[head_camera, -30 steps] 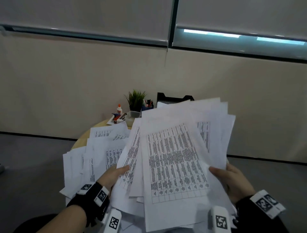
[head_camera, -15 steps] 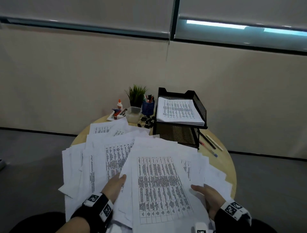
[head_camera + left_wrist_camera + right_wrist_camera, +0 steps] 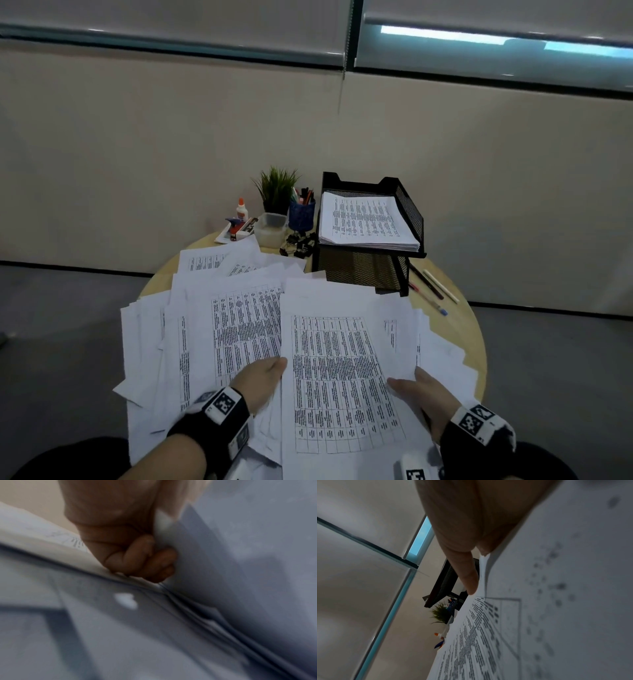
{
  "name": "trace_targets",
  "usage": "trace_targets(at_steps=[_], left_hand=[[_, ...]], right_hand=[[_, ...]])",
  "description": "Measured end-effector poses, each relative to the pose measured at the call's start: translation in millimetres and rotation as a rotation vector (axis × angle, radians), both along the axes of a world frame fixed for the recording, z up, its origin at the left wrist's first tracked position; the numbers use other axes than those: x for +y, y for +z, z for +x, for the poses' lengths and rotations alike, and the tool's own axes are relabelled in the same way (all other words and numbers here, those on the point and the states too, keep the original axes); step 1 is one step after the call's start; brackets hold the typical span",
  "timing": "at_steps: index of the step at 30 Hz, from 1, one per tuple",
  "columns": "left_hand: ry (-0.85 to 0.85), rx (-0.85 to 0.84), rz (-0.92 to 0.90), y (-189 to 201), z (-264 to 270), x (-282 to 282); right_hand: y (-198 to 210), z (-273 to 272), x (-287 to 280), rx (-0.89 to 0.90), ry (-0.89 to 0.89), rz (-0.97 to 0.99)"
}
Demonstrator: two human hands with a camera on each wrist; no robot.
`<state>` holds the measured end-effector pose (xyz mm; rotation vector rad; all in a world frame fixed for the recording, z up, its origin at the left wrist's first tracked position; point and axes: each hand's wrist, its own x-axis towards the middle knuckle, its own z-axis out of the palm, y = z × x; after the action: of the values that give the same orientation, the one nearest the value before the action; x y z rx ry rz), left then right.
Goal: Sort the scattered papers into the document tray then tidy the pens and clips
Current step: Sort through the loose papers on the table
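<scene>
Both hands hold a fanned bundle of printed papers (image 3: 339,377) low over the near side of the round table. My left hand (image 3: 263,377) grips its left edge; in the left wrist view the curled fingers (image 3: 145,561) tuck under the sheets. On the bundle's right edge, my right hand (image 3: 421,390) has its thumb (image 3: 467,574) on top and its fingers hidden below. More scattered papers (image 3: 191,335) cover the table's left half. The black mesh document tray (image 3: 407,205) at the back holds a neat stack. Loose pens (image 3: 431,284) lie right of it; binder clips (image 3: 298,243) lie left of it.
A blue pen cup (image 3: 301,212), a potted plant (image 3: 277,188), a clear plastic box (image 3: 270,228) and a glue bottle (image 3: 242,209) stand at the table's (image 3: 472,329) back edge. Bare wood shows at the right rim. Grey floor surrounds the table.
The bundle has come down from upright in front of my view to nearly flat over the table, which uncovers the tray, pens and clips. Both hands kept their hold.
</scene>
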<state>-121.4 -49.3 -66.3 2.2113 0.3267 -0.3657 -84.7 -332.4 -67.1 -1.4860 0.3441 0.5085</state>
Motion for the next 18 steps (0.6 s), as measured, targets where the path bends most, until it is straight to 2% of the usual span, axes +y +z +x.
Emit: trace_targets(at_steps=[2,5,8,11,13,16,18], left_hand=[[-0.009,0.012,0.05,5.2,1.7,3.8],[-0.007,0.013,0.001,11.1,3.2,2.5],[0.16,-0.029,-0.243,15.9,3.2,1.7],[0.266,-0.025,-0.288,22.5,0.8,7.0],[0.317,-0.032,-0.399,25.5,1.4,10.6],[0.343,0.016,-0.689,27.2,-3.4,19.1],[0.315,0.04,-0.694,27.7,-5.8,25.3]], right_hand=[[4.9,-0.5,0.6,-0.004,0.059,-0.004],[4.6,-1.1,7.4,-0.022,0.09,-0.018],[5.2,-2.4,13.8,-0.067,0.066,-0.038],[9.8,-4.4,11.1,-0.056,0.089,0.073],[12.5,-5.7,7.6,-0.049,0.138,0.169],[17.6,-10.5,7.2,-0.053,0.209,0.252],[22.7,-11.6,11.0,-0.073,0.244,0.234]])
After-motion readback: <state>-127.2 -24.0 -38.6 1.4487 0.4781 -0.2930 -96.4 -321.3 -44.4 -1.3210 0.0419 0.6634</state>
